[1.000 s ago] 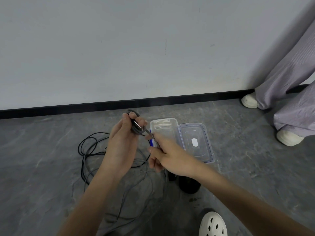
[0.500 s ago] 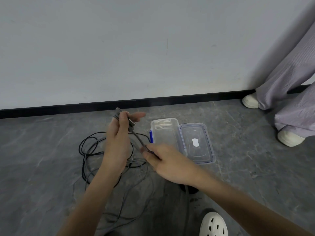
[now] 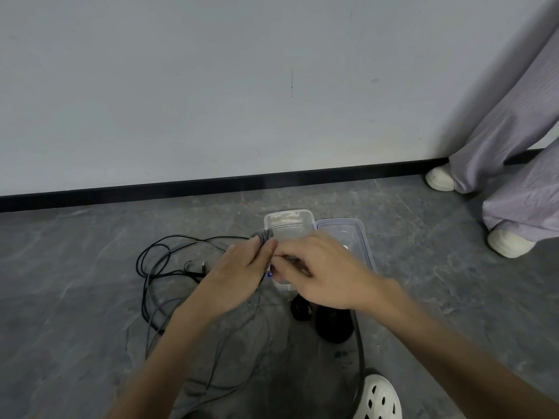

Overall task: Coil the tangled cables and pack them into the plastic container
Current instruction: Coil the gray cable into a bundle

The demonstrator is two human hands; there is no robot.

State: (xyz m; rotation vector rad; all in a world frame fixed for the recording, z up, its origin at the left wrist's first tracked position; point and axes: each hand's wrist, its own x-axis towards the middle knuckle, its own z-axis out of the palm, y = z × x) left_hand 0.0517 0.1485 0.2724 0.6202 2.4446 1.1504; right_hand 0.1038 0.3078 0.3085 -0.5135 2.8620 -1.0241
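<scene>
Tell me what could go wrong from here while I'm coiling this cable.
1. The grey cable wound in your left hand trails down among the black cable on the floor. Pulling more in may drag or knot both.
2. The coil is held near the fingertips while your right hand pinches the next stretch, so it could spring loose.
3. The open container sits close by the hands, so a swinging cable might knock it.

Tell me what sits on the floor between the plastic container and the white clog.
In the head view, a smaller dark lump and a larger dark lump lie between the container and the clog, possibly coiled cables.
</scene>
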